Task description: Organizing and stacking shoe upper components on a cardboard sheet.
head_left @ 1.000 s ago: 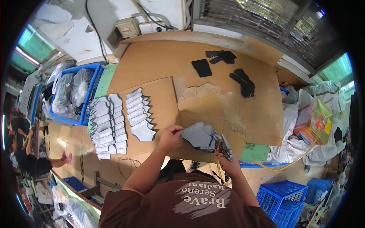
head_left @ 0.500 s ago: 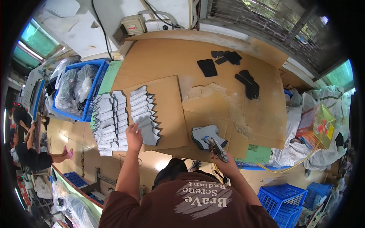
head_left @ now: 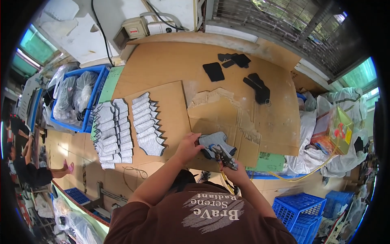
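Directly beside the left grip (head_left: 189, 149)—hold unclear—lie grey pieces (head_left: 218, 138), right grip (head_left: 236, 173) clasping a metal tool (head_left: 224, 158).

Here's the left hand (head_left: 189, 148) reaching inward, its fingertips perhaps pinched, and the right hand (head_left: 236, 173) curled tight, both forearms (head_left: 156, 181) converging!

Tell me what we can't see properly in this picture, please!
All in the head view:
The grip end of the metal tool: the right hand covers it.
How many grey pieces are piled under the tool: the top ones hide those below.
What's inside the plastic bags in the blue bin: cloudy, crinkled plastic hides it.
The co-worker's fingers, far left: too small and bent near the rim.
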The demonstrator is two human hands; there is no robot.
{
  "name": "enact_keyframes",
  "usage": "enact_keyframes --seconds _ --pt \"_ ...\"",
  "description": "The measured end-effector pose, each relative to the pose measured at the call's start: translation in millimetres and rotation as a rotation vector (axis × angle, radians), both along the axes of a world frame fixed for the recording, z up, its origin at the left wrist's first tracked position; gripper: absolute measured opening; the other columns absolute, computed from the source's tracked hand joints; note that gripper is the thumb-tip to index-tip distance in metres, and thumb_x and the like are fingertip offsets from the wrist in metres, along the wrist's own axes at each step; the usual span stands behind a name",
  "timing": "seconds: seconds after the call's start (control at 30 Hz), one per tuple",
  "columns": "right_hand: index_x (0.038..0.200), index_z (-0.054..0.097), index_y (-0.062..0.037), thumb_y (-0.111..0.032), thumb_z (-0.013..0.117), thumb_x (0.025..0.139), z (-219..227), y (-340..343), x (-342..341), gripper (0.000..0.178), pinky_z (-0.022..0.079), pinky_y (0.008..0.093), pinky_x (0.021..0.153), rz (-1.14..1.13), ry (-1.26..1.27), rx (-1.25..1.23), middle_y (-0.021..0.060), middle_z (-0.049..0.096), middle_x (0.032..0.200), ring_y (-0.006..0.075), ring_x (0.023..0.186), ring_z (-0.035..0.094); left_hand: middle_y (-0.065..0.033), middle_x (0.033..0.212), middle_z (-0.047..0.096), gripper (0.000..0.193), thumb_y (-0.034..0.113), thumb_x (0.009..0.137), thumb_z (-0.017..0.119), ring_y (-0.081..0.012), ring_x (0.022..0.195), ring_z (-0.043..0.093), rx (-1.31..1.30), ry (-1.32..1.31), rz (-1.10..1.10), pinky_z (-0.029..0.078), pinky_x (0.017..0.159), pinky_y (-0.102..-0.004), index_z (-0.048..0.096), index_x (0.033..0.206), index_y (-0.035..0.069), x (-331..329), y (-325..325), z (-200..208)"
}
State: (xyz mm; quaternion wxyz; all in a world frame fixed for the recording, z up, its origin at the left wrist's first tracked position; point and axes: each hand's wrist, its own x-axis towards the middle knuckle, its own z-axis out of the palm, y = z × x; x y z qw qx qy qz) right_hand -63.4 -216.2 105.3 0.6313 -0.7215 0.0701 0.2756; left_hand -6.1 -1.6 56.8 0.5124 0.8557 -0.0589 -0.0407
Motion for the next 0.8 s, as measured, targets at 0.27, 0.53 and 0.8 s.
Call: enact_keyframes --seconds 0.27,0.53,0.8 --pt "0.091 0.055 -0.0022 -0.005 0.053 0.077 5 -12 2 0.014 0.042 0.0235 0.071 -0.115 0.101 -0.063 0.0012 0.057 0.079 0.0096 0.075 0.052 -0.0085 0.074 0.055 0.036 0.003 0.065 0.07 -0.0183 0.065 0.054 -0.037 0.006 0.034 0.046 0.062 -0.0285 0.057 0.099 0.001 -1 2 -13" --pt "0.092 0.056 -0.0023 -0.008 0.053 0.077 0 -28 0 0.016 0.041 0.0246 0.073 -0.164 0.046 -0.04 0.0009 0.057 0.079 0.01 0.076 0.052 -0.0027 0.075 0.057 0.03 -0.001 0.07 0.066 -0.0091 0.068 0.054 -0.15 0.16 0.087 0.047 0.062 -0.0239 0.058 0.098 0.002 -3 7 -20" --pt "0.089 0.056 -0.0046 -0.009 0.054 0.079 11 -19 -5 0.011 0.04 0.0242 0.076 -0.132 0.074 0.014 -0.0001 0.056 0.086 0.0085 0.082 0.051 -0.003 0.078 0.055 0.027 -0.004 0.072 0.061 -0.0112 0.07 0.054 -0.593 0.307 0.543 0.047 0.062 -0.0234 0.057 0.099 -0.002 -40 126 -39"
